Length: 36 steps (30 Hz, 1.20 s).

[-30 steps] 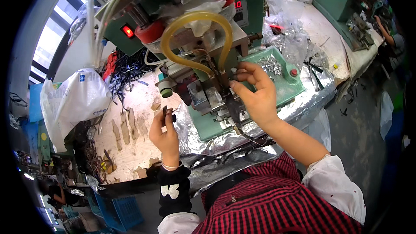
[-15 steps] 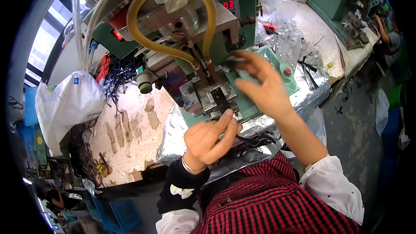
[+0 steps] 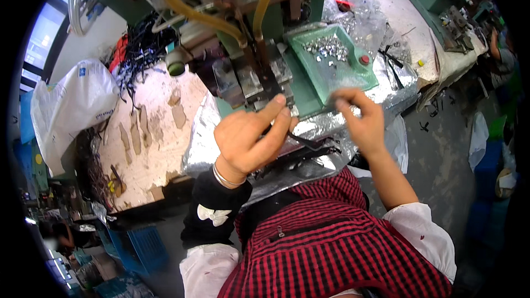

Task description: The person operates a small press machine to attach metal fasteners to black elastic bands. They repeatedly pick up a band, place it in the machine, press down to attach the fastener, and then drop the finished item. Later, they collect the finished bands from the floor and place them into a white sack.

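My left hand [image 3: 243,139] is closed, thumb and forefinger pinching a black strap [image 3: 310,143] at the front of the press machine's metal fixture [image 3: 280,70]. One end of the strap lies in the fixture, and the rest trails out to the right under my fingers. My right hand [image 3: 364,124] hovers by the near corner of a green tray [image 3: 345,81], its fingers curled toward the thumb. Its fingertips are blurred, so whatever they may hold is not visible. Small shiny metal pieces [image 3: 330,48] lie in the tray.
Clear yellowish tubing [image 3: 265,5] loops above the fixture. A red button [image 3: 364,60] sits at the tray's right edge. More black straps [image 3: 144,49] are heaped behind left, near a white plastic bag [image 3: 74,105]. Silver foil [image 3: 395,96] covers the table's front; a blue crate [image 3: 138,249] stands lower left.
My right hand has drawn back from beside the fixture toward me and right, its fingers now curled, uncovering the tray. My left hand stays on the strap. The whole view has shifted.
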### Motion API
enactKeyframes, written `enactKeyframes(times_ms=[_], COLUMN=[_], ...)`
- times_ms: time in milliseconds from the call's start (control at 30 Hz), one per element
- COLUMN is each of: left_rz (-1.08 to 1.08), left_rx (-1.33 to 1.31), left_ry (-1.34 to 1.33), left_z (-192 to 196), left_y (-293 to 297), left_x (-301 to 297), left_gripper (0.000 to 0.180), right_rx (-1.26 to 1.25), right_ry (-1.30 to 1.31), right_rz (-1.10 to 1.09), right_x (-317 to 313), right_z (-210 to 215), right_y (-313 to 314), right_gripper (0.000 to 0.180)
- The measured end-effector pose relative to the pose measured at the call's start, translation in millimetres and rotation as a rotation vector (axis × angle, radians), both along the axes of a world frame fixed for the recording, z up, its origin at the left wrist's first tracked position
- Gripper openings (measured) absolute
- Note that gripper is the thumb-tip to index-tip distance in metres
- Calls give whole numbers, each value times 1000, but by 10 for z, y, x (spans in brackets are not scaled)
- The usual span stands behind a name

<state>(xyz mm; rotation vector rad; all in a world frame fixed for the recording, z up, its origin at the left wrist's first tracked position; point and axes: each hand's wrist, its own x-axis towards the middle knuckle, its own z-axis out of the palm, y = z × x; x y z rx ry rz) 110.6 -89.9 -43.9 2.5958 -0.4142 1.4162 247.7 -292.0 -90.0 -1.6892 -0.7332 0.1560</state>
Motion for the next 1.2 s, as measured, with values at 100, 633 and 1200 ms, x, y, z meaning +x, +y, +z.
enactKeyframes(times_ms=[100, 633, 1200], left_rz=[-11, 37, 29], left_rx=[-44, -210, -229], left_ry=[-16, 61, 6], left_z=[-3, 73, -12], left_y=[-55, -217, -251], left_x=[34, -53, 9], left_gripper=[27, 18, 13], right_rx=[-94, -565, -1280], right_ry=[-105, -426, -224], right_rz=[441, 1085, 147], right_x=[-521, -1543, -19], right_z=[-18, -1531, -2195], right_y=[17, 1220, -1987], right_gripper=[17, 21, 31])
